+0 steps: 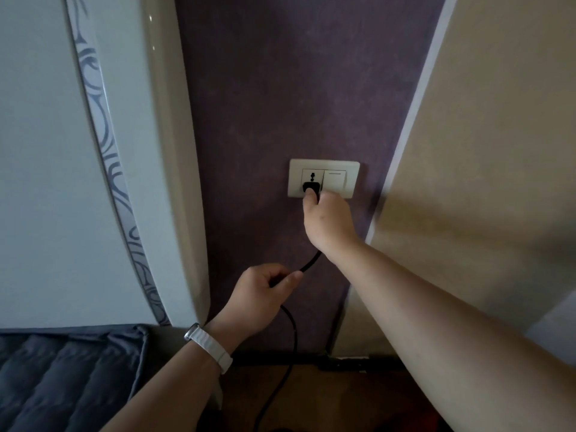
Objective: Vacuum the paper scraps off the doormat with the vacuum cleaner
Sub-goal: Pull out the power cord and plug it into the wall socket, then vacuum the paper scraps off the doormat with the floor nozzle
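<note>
Head view looks at a purple wall [280, 88] where a black plug [311, 189] sits against the lower holes of a cream socket plate [294, 165], left of the plate's pale rocker switch [336, 179]. The plug is small, matte and rounded; whether its pins are fully home cannot be told. The right hand [327, 219] reaches up from the lower right, with its fingers and thumb closed around the plug, pinching it at the plate. From under that hand a thin, round black cord [295, 335] slants down and left into the left hand [258, 294], whose curled fingers and thumb grip it. Below this hand the cord hangs in a loose curve toward the brown floor [311, 394] and leaves the bottom of the view. The left wrist wears a white watch band [212, 347]. A tall white appliance [156, 182] with a grey swirl strip stands close on the left, its rounded edge near the left hand. On the right, a white trim line [414, 120] borders the purple strip, with a beige wall [498, 120] beyond it. A dark skirting [311, 358] runs along the wall's foot. Dark grey quilted fabric [62, 369] lies at the lower left, beside the appliance's base.
</note>
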Available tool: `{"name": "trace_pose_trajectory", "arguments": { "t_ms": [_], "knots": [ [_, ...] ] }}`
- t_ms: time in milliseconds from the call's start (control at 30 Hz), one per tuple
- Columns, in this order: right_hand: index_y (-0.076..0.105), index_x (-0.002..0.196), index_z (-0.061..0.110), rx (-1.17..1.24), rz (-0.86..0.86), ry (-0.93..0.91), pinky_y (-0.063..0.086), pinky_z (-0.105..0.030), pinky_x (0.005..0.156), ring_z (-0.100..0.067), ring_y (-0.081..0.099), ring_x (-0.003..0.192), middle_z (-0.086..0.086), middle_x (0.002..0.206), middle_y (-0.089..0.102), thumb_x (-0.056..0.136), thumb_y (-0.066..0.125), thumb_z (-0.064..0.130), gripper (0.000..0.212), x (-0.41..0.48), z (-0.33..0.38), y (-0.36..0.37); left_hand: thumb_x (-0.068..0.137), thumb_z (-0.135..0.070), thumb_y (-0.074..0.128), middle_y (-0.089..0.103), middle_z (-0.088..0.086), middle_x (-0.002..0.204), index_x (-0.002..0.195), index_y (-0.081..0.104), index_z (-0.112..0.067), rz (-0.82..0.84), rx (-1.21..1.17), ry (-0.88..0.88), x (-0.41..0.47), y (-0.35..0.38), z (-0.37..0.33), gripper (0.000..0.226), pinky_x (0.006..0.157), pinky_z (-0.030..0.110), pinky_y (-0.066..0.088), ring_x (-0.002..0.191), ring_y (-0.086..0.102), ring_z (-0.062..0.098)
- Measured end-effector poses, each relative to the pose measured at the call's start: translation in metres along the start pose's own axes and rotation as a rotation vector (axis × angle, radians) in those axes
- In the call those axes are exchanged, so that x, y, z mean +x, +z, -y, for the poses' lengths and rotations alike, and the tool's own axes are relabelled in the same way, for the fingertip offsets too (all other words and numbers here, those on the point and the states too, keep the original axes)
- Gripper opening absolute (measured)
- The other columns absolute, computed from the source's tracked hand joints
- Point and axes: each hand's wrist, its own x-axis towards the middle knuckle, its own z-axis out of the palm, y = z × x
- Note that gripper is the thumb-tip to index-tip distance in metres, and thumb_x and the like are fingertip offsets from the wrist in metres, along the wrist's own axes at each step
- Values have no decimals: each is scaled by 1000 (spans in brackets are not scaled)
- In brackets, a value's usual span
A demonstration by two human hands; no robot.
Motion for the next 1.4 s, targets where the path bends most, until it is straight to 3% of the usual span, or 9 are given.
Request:
{"name": "trace_pose_trajectory", "arguments": {
  "t_ms": [167,267,367,467,600,700,933,1100,1400],
  "knots": [
    [42,69,16,-27,-17,-25,27,-24,45,-11,48,56,1,68,51,105,36,40,44,-6,0,-1,93,-36,67,58,-1,60,73,69,-17,3,39,-33,-3,11,3,27,52,27,43,53,51,7],
    [47,75,18,80,38,2,52,-37,58,-17,59,64,0,74,57,100,41,50,42,-7,-6,-5,92,-33,69,69,-7,80,89,66,-31,56,46,-43,-9,20,3,4,65,23,53,69,64,5],
    [50,85,20,75,76,-24,55,-38,67,-20,65,72,5,75,58,95,46,57,39,-16,-20,-17,90,-28,70,70,-7,94,101,59,-41,74,17,-12,-13,30,5,20,80,28,55,88,66,3],
    [54,101,23,-31,115,-91,42,-29,60,-7,57,70,10,75,54,96,48,57,35,-31,-45,-34,90,-25,70,64,-11,109,119,57,-32,-28,73,144,-19,40,9,33,86,17,49,102,61,0],
    [56,125,25,-202,186,-132,52,-34,84,-11,62,98,11,108,63,95,49,57,44,-57,-99,-61,88,-29,63,59,3,118,121,63,-10,-123,396,530,-30,53,13,39,91,29,49,107,58,18],
    [51,138,25,-415,268,-123,43,-28,86,-14,56,115,8,137,53,97,47,55,51,-83,-143,-82,89,-27,63,59,8,124,121,65,-10,-6,535,639,-34,74,15,36,90,39,51,107,58,26],
    [41,148,24,-744,446,-27,33,-36,113,-19,34,140,3,153,38,100,40,54,56,-141,-229,-124,93,-52,49,36,-4,156,144,47,-29,447,680,438,-24,142,26,56,117,44,31,143,30,18],
    [36,151,29,-788,461,115,24,-37,117,-20,28,145,3,157,33,101,34,56,57,-181,-269,-154,93,-56,45,32,-4,158,146,44,-30,664,696,462,-20,202,35,59,117,40,29,144,30,19],
    [52,140,26,-831,410,318,28,-40,116,-23,42,136,0,143,49,97,44,53,52,-277,-326,-210,97,-50,52,32,-4,158,149,41,-25,1056,568,700,-61,335,24,59,116,39,26,145,27,18]
  ]
}}
